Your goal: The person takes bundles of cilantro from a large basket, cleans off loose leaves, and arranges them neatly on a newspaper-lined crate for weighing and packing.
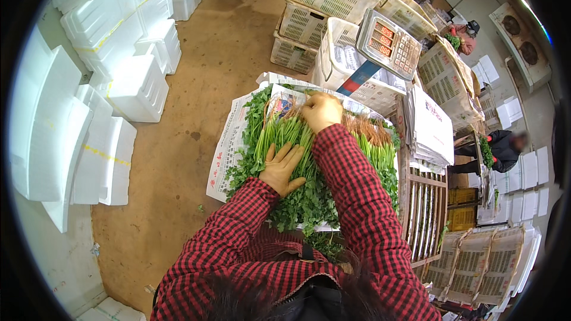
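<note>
Bunches of leafy green herbs, coriander by their look, lie before me with pale green stems and brown roots at the far end. Newspaper sheets bearing print lie under and around them. My left hand, in a tan glove, rests flat on the stems with its fingers spread. Also gloved, my right hand is curled over the root ends, and its fingertips are hidden. More stems with reddish-brown roots lie to the right of my right forearm.
A digital scale display stands beyond the herbs, near a white plastic crate. At right are a newspaper stack and a slatted rack. White foam boxes line the left. Other people stand farther off.
</note>
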Tool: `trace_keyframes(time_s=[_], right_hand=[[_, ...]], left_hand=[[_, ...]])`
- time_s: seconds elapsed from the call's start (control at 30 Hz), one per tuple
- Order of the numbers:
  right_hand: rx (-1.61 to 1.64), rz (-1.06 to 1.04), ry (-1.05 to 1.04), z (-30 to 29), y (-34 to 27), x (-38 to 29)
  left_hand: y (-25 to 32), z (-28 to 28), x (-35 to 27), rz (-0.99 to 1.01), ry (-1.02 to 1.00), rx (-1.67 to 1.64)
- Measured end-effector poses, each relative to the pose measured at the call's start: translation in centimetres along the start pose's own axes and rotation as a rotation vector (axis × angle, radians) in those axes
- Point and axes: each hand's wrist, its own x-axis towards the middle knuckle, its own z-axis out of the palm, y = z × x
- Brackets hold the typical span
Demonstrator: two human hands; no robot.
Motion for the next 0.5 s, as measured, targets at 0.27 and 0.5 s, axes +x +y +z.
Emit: trace_keyframes(time_s=[0.27,0.5], right_hand=[[1.647,0.352,0.339,-10.0,2.0,-9.2],[0.053,-0.071,-1.363,-17.0,4.1,-23.4]], left_hand=[[-0.7,0.4,-0.1,0.014,-0.028,0.036],[-0.6,1.8,-0.1,0.039,0.063,-0.039]])
